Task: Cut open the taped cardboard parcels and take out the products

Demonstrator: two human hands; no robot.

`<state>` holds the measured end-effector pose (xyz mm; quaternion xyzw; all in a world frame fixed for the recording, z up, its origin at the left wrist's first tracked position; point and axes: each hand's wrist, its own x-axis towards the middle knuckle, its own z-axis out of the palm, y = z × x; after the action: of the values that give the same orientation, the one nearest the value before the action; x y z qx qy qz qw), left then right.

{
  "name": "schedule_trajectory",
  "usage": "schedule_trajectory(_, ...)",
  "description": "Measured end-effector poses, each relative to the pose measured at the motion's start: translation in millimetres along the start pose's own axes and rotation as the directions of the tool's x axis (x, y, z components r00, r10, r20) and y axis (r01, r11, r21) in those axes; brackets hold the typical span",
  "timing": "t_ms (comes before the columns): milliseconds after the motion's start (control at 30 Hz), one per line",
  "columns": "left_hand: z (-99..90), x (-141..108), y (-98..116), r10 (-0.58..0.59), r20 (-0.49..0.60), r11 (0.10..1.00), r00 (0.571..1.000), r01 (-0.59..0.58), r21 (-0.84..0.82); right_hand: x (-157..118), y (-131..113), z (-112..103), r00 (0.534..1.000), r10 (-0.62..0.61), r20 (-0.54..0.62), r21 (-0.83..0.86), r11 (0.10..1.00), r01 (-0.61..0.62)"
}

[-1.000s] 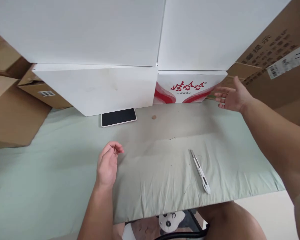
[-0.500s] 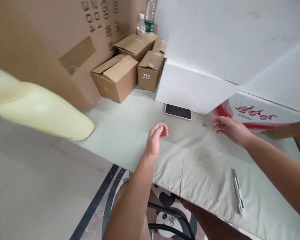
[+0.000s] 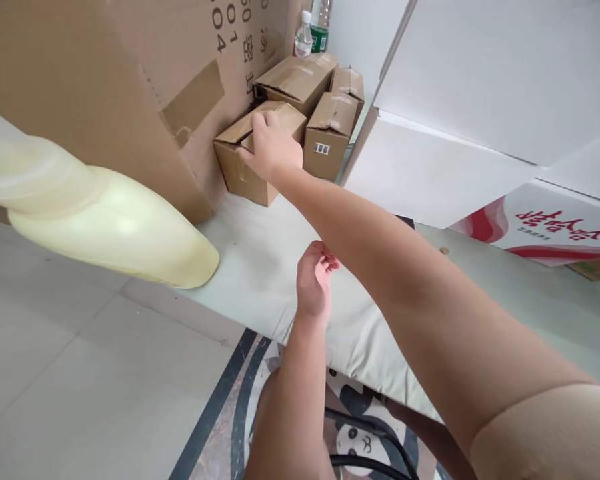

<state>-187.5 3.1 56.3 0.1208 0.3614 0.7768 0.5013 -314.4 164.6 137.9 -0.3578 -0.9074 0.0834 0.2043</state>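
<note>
My right hand (image 3: 273,148) reaches across to the left, over the top front of a small brown cardboard box (image 3: 247,180). Its thumb and fingers are apart, and whether they touch the flaps I cannot tell. Nothing shows in that hand. Lower down, my left hand (image 3: 314,280) hovers above the cloth near the table's front, empty, with loosely curved fingers. My right forearm passes in front of its fingertips. Behind that forearm only a corner of a dark phone (image 3: 407,221) shows.
More small cardboard boxes (image 3: 331,137) and two plastic bottles (image 3: 304,35) stand at the back. A large carton (image 3: 155,87) and a pale yellow roll-like object (image 3: 125,223) are on the left. White boxes (image 3: 430,167) are stacked at the right on the cloth-covered table (image 3: 505,300).
My right hand has swung from the table's right side to the small cardboard box at the back left. My left hand stays nearly in place. The view has shifted, and the cutter is out of sight.
</note>
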Motion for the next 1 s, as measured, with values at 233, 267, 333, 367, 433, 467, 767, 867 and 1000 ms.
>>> schedule_trajectory(233, -11.2, 1.8, 12.4, 0.112, -0.052, 0.993, 0.992, -0.11, 0.036, -5.7, 30.1, -7.8, 0.998, 0.059, 0.022, -0.013, 0.998, -0.059)
schedule_trajectory(267, -12.0, 1.4, 12.8, 0.143, -0.082, 0.989, 0.986, -0.139, 0.05, -13.1, 37.3, -13.9, 0.998, 0.059, 0.018, -0.037, 0.998, -0.059)
schedule_trajectory(333, -14.1, 0.2, 13.7, 0.235, -0.165, 0.971, 0.958, -0.222, 0.094, -35.6, 53.8, -28.8, 0.999, 0.048, 0.019, -0.118, 0.992, -0.046)
schedule_trajectory(367, -15.4, -0.6, 14.3, 0.292, -0.215, 0.955, 0.932, -0.27, 0.125, -51.2, 63.0, -37.3, 0.999, 0.041, 0.028, -0.164, 0.986, -0.036)
schedule_trajectory(433, -18.5, -2.3, 15.7, 0.401, -0.301, 0.914, 0.865, -0.355, 0.198, -91.8, 83.4, -56.1, 0.999, 0.028, 0.042, -0.218, 0.976, -0.018)
schedule_trajectory(467, -19.8, -2.9, 16.0, 0.443, -0.33, 0.894, 0.834, -0.383, 0.233, -116.7, 94.3, -66.4, 0.999, 0.022, 0.042, -0.218, 0.976, -0.012)
schedule_trajectory(767, 9.4, -4.8, -18.5, 0.289, 0.126, 0.856, 0.949, -0.315, 0.409, -391.4, 179.5, -140.1, 0.837, 0.27, -0.476, 0.071, 0.96, -0.269)
schedule_trajectory(867, 30.8, -9.0, -41.3, -0.007, 0.423, 0.875, 0.906, -0.199, 0.441, -457.6, 206.4, -140.4, 0.653, 0.534, -0.537, 0.231, 0.838, -0.495)
schedule_trajectory(1000, 51.0, -9.4, -66.7, -0.167, 0.5, 0.903, 0.85, -0.071, 0.423, -511.4, 248.8, -139.2, 0.428, 0.788, -0.443, 0.217, 0.557, -0.802)
